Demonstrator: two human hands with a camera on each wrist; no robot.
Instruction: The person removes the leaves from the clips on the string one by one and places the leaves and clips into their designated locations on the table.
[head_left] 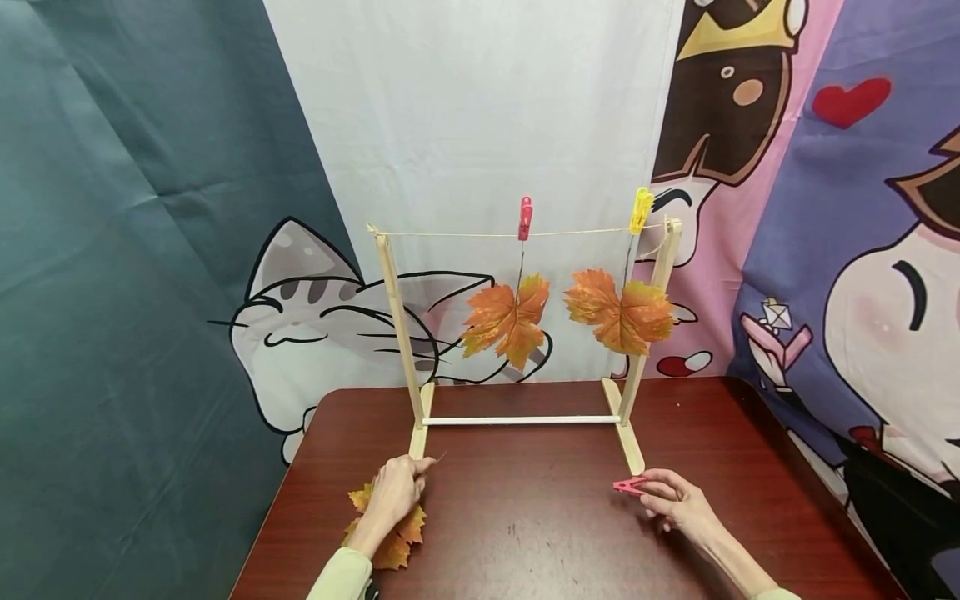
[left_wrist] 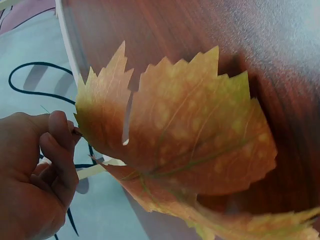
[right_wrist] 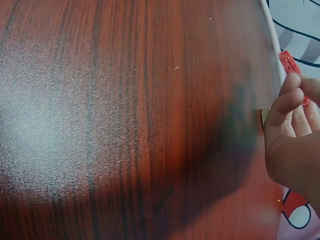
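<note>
My left hand [head_left: 393, 496] pinches an orange-yellow artificial maple leaf [left_wrist: 200, 125] by its thin stem, low over the table's left side. In the head view the hand and wrist cover part of that leaf. Over at the right, my right hand [head_left: 678, 502] pinches a red clothespin [head_left: 628, 486] between thumb and fingers, near the rack's right foot. A string [head_left: 450, 235] runs across the top of a wooden rack [head_left: 397, 325]. From it hang two maple leaves, the middle one [head_left: 510, 321] under a red clothespin [head_left: 525, 218], the right one [head_left: 621, 312] under a yellow clothespin [head_left: 641, 210].
The rack stands toward the back of the dark red-brown table [head_left: 525, 508], with a white crossbar [head_left: 521, 421] low between its feet. Behind it hangs a cloth backdrop [head_left: 487, 108] with cartoon figures. The left stretch of string bears no leaf.
</note>
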